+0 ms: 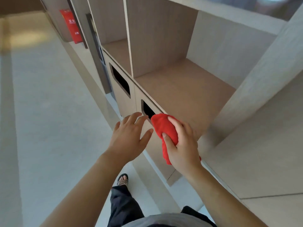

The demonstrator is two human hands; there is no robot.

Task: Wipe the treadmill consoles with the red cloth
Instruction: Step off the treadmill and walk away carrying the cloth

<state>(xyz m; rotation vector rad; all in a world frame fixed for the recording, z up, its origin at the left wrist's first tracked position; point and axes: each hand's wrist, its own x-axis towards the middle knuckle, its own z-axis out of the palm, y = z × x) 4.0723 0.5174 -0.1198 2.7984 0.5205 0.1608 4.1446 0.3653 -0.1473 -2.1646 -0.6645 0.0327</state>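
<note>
My right hand (182, 143) grips a bunched red cloth (164, 128), its top end held right at the dark slot (147, 109) in the front of a wooden cabinet (183, 94). A tail of the cloth hangs down below my palm. My left hand (129, 136) hovers beside it with fingers spread, holding nothing, close to the cabinet front just left of the slot. No treadmill console is in view.
A second slot opening (120, 80) sits in the cabinet panel to the left. Open wooden shelf bays (157, 36) rise above the counter. A red sign (72, 25) leans further back. A pale pillar (255, 76) stands at right. Light floor (49, 112) spreads left; my sandalled foot (123, 179) is below.
</note>
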